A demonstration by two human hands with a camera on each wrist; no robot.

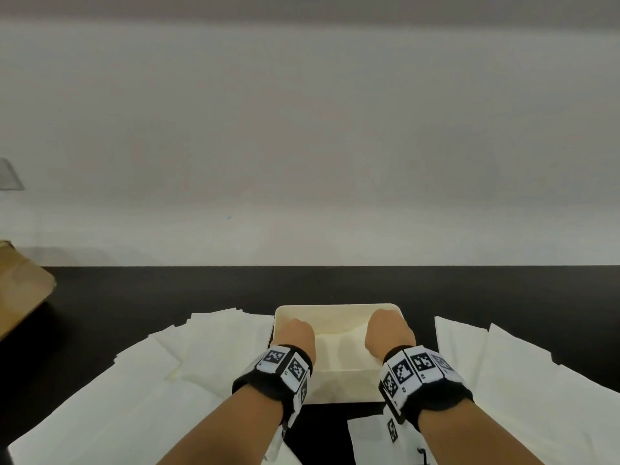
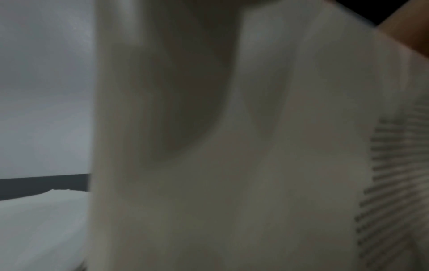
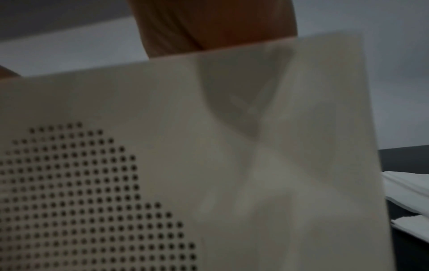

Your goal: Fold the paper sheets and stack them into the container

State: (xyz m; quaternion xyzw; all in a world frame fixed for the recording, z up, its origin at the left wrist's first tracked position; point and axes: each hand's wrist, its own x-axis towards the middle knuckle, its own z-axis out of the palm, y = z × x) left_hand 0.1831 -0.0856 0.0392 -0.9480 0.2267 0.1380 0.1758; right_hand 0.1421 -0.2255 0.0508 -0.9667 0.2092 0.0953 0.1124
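Note:
A cream container [image 1: 335,308] stands on the black table in front of me. Both hands reach down into it. My left hand [image 1: 295,333] is at its left side and my right hand [image 1: 387,330] at its right side, over pale folded paper [image 1: 335,350] lying inside. Their fingers point down and are hidden behind the backs of the hands. In the left wrist view the container wall [image 2: 232,165] fills the picture in a blur. In the right wrist view the perforated wall [image 3: 232,165] hides the fingers, and only the palm [image 3: 209,27] shows above it.
Several loose white sheets [image 1: 167,364] fan out left of the container, and more sheets [image 1: 503,364] lie on the right. One small sheet [image 1: 365,437] sits under my right forearm. A brown cardboard box [image 1: 20,286] stands at the far left. A pale wall rises behind the table [image 1: 335,283].

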